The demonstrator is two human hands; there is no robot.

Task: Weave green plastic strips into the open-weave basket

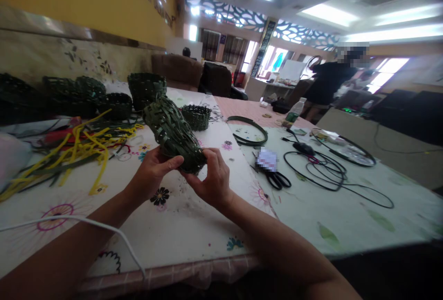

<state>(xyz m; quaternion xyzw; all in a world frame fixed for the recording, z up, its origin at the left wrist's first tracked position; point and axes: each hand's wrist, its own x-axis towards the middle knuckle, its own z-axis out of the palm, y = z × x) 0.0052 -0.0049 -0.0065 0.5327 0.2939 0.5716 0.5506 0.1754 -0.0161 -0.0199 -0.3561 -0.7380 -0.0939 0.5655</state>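
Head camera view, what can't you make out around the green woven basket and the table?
The green woven basket: underside, head view, hidden by the left hand and right hand.
The scissors: blades, head view, covered by a pixelated patch.
The dark baskets: head view, cut off by the left edge.
The plastic bottle: label text, head view, too small.

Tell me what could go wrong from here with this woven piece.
The loose strip ends of the half-woven green basket, pinched between the left hand and right hand, might slip out of the weave. The white cable across the left forearm could snag and tug the arm. The black-handled scissors lie near the right hand, so a careless reach might catch them.
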